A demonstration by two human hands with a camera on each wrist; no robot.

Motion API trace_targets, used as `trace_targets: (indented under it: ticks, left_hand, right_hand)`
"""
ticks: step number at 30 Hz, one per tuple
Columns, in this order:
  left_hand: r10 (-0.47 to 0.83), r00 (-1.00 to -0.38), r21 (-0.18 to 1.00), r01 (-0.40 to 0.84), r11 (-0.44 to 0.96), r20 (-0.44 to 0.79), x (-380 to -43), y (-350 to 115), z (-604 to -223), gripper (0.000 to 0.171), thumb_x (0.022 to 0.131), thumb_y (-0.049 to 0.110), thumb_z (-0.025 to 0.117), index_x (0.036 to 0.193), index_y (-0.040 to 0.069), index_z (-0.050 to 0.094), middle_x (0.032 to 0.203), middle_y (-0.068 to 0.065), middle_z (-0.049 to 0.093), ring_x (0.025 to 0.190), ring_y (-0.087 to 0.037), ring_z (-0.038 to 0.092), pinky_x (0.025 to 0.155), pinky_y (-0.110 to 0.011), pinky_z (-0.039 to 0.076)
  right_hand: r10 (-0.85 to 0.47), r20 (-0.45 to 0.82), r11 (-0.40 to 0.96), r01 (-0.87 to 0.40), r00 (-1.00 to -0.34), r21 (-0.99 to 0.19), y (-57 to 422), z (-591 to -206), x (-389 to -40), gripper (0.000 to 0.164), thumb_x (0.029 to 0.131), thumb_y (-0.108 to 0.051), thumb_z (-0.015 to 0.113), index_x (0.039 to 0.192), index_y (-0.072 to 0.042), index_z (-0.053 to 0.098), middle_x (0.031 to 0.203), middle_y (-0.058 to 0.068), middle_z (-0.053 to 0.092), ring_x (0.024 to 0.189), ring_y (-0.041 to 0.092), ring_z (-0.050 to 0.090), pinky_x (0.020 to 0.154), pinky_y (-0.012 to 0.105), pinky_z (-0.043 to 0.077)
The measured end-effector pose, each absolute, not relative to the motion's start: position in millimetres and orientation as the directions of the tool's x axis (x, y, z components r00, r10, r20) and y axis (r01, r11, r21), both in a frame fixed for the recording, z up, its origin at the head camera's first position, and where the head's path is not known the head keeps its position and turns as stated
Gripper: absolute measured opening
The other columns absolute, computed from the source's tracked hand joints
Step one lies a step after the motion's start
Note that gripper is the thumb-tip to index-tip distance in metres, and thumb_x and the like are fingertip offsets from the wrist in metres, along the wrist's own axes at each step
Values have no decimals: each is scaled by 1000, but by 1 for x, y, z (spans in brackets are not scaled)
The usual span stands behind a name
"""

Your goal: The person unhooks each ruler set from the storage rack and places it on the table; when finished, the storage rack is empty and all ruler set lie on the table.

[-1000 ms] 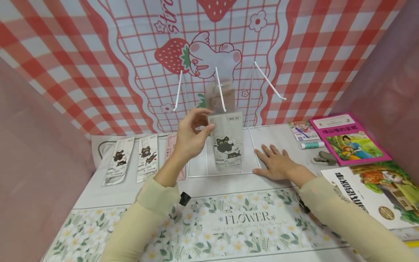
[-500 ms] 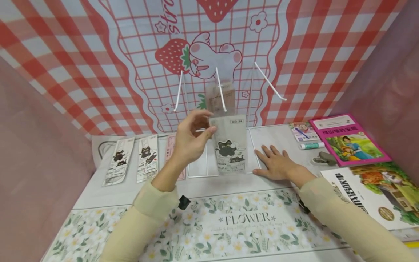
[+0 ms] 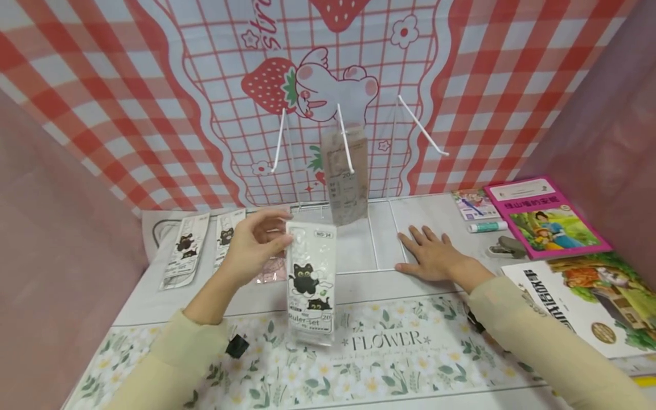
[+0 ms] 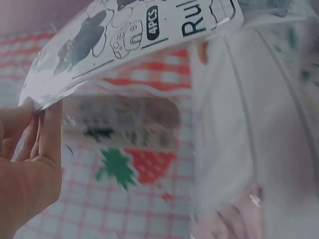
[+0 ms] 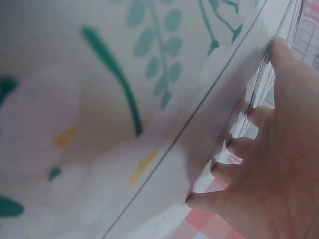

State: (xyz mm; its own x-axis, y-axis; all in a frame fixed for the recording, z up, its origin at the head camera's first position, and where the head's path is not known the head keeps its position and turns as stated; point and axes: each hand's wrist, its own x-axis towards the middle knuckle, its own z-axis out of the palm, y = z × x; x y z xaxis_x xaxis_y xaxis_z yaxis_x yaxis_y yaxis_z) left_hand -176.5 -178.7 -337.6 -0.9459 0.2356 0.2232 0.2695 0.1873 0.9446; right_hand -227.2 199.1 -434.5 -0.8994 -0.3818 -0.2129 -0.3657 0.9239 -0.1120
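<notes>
Plainly, our left hand [image 3: 252, 245] pinched a ruler-set packet [image 3: 311, 285] by its upper left edge, between thumb and fingers. The packet, printed with black cats, hung nearly upright just right of that hand, in front of the flowered mat [image 3: 389, 370]; we couldn't tell whether its bottom touched. Our right hand [image 3: 430, 256] lay palm down with fingers spread on the white tabletop [image 3: 359, 289], gripping nothing. Beyond and between both hands, we saw a brownish packet [image 3: 347, 188] hanging at the middle hook [image 3: 344, 136]. Left of our left hand lay another cat packet [image 3: 185, 247]; a pink packet [image 3: 271, 271] showed partly behind its wrist. Beyond our right hand lay a glue stick [image 3: 487, 227].
</notes>
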Motion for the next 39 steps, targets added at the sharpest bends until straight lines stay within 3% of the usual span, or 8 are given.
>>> trace_targets:
  ticks: [5,9,17,23,31,34,39]
  left_hand:
    - [190,-980,951,119,285,66,-173,-225,-364,43,88,6,68,127,-1,51,94,15,64,77,-4,67,69,-32,64]
    - [149,-989,939,35,342,-17,-167,-266,-378,36,90,12,67,123,8,53,96,19,63,81,-1,66,72,-29,64]
    - [202,-978,957,4,291,-57,-144,-357,-397,29,92,4,62,115,20,58,94,15,64,78,-1,63,65,-25,62]
    - [203,-960,942,-123,313,-192,-130,-407,-407,30,93,4,60,116,24,58,94,16,64,80,-2,65,67,-26,62]
    - [107,-930,821,-252,513,-352,-118,-444,-421,27,93,12,62,109,34,59,89,18,63,79,-1,63,66,-26,61]
    - [76,-920,777,-278,565,-385,-116,-449,-423,24,92,14,64,114,23,60,88,16,64,77,-2,63,65,-26,61]
    - [13,-922,671,-271,691,-386,-116,-452,-422,43,91,13,65,124,-9,49,86,3,65,70,-5,62,61,-27,60]
  right_hand:
    - [-385,-214,923,-367,-898,-119,200,-434,-227,86,90,-69,43,155,-18,20,162,20,15,148,49,13,113,78,17]
    - [-389,-210,921,-372,-897,-119,200,-435,-228,85,91,-69,43,155,-18,20,162,20,15,148,49,13,112,78,18]
    - [-405,-203,914,-389,-891,-116,196,-436,-230,86,91,-69,42,155,-18,20,162,20,16,147,49,14,112,78,19]
    - [-390,-219,920,-373,-894,-117,198,-436,-230,86,89,-70,44,155,-19,21,162,20,16,148,49,14,112,78,18]
    - [-397,-209,917,-379,-894,-123,201,-436,-230,86,90,-69,45,155,-18,21,162,21,17,147,49,15,111,79,19]
    - [-395,-208,918,-378,-895,-118,201,-436,-231,86,90,-69,44,155,-18,21,162,20,17,147,49,15,111,78,19]
    - [-395,-209,918,-378,-895,-119,201,-436,-230,86,90,-70,44,155,-18,21,162,21,17,147,49,15,111,79,19]
